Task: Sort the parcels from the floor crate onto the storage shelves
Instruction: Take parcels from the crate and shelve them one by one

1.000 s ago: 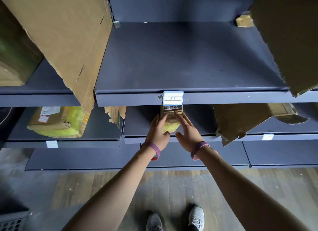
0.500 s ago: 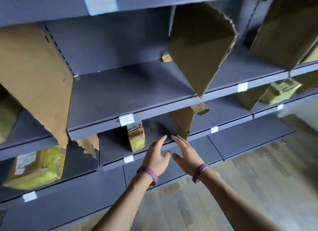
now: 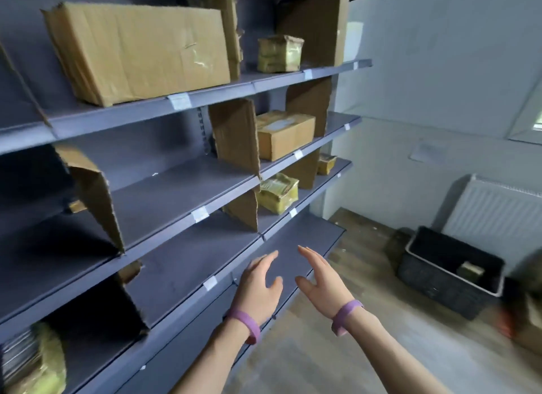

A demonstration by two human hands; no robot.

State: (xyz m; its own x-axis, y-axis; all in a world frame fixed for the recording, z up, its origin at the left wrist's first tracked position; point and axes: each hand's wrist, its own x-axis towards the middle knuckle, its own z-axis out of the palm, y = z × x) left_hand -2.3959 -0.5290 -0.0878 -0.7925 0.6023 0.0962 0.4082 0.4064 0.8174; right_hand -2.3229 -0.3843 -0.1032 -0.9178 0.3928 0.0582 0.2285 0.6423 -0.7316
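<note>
Since half a second ago the view has swung to the right. Both hands have drawn away from the small parcel stood on a lower shelf, and the floor crate has come into sight. My left grip [image 3: 258, 285] and right grip [image 3: 319, 282] are bare hands with purple wristbands. They float side by side just before the front edge of a low shelf, fingers straight and spread, palms turned toward each other, holding nothing.

The floor crate [image 3: 434, 285] sits on the floor to the right, well apart from both grips. It is dark latticed plastic with a pale rim. One small tape-wrapped parcel [image 3: 470, 272] shows inside; the rest of the inside is in shadow. I judge the sorting well along but unfinished, with at least that parcel left to fetch.

The storage shelves [image 3: 176, 194] are matte grey-blue metal, with white label strips [image 3: 200, 213] on the front edges and ragged upright cardboard dividers [image 3: 234, 135]. Already shelved are:
- a large creased brown carton [image 3: 137, 50] on the upper tier
- a squat yellow-taped parcel [image 3: 278, 54] near it
- a plain brown box [image 3: 283, 135] one tier down
- a glossy yellow-wrapped parcel [image 3: 277, 192] below that
- a yellow bundle [image 3: 44, 361] at the lower left

A white ribbed radiator [image 3: 495, 214] stands behind the crate, on a wood-plank floor [image 3: 308, 349].
</note>
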